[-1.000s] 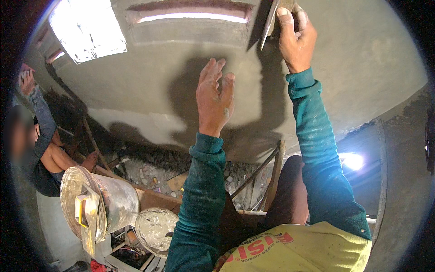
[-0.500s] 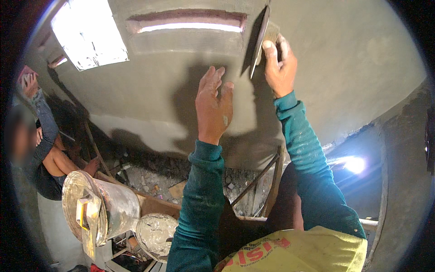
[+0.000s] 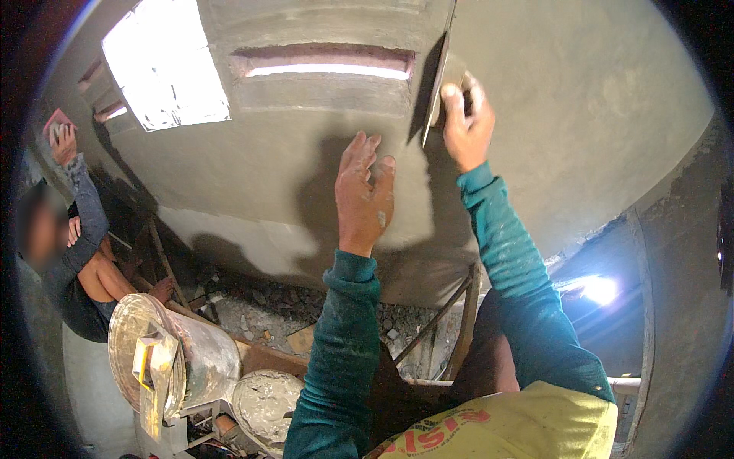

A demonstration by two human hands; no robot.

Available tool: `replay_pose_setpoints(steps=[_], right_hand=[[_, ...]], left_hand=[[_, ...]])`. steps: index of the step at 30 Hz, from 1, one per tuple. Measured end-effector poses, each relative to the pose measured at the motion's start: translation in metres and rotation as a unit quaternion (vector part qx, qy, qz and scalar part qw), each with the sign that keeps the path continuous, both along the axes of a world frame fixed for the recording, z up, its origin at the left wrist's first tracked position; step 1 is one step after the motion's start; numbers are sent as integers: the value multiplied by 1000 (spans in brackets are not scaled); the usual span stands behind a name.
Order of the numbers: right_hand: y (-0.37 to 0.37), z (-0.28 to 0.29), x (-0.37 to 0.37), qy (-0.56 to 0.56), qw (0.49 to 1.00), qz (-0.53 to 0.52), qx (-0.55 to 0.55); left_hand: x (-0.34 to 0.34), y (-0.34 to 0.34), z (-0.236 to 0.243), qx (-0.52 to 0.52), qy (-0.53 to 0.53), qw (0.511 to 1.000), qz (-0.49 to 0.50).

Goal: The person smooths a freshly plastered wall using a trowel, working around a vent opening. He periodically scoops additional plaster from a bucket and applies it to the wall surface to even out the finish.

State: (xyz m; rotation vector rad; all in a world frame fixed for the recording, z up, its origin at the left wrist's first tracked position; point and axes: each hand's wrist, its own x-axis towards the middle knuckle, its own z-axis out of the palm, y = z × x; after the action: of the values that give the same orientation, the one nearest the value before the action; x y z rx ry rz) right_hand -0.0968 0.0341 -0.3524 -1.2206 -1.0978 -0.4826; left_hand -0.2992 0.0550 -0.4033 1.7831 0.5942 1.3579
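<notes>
My right hand (image 3: pixel 469 130) grips a plastering float (image 3: pixel 437 96) by its block handle. The float appears nearly edge-on as a thin dark plate at the grey plastered wall (image 3: pixel 566 130); whether its whole face touches the wall I cannot tell. My left hand (image 3: pixel 365 195) holds nothing. Its fingers are stretched upward in front of the wall, to the left of the float, and a dab of plaster clings near the thumb. Dark shadows of hands and tool fall on the wall around them.
A horizontal slot (image 3: pixel 325 69) and a bright window opening (image 3: pixel 166 69) pierce the wall. At lower left, a yellow-handled trowel (image 3: pixel 153 379) lies on a mortar-smeared bucket (image 3: pixel 210 359), beside a mortar-filled pail (image 3: pixel 267 402). Far left, another person (image 3: pixel 86 229) holds a pink pad. Wooden props (image 3: pixel 464 325) stand below.
The view has shifted slightly, so the wall openings appear lower. My right hand and float have moved a little within the picture; the left hand keeps its pose.
</notes>
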Motion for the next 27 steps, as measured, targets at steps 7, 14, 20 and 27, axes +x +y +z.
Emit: replay_pose_setpoints(steps=[7, 14, 20, 27], right_hand=[[6, 62, 8, -49, 998, 28, 26], [-8, -14, 2, -26, 999, -7, -33], [-13, -23, -8, -4, 998, -14, -62], [-10, -33, -12, 10, 999, 13, -51]], left_hand=[[5, 6, -12, -25, -20, 999, -17], [5, 4, -12, -37, 20, 999, -18], [5, 9, -14, 100, 90, 989, 59], [1, 5, -6, 64, 36, 996, 50]])
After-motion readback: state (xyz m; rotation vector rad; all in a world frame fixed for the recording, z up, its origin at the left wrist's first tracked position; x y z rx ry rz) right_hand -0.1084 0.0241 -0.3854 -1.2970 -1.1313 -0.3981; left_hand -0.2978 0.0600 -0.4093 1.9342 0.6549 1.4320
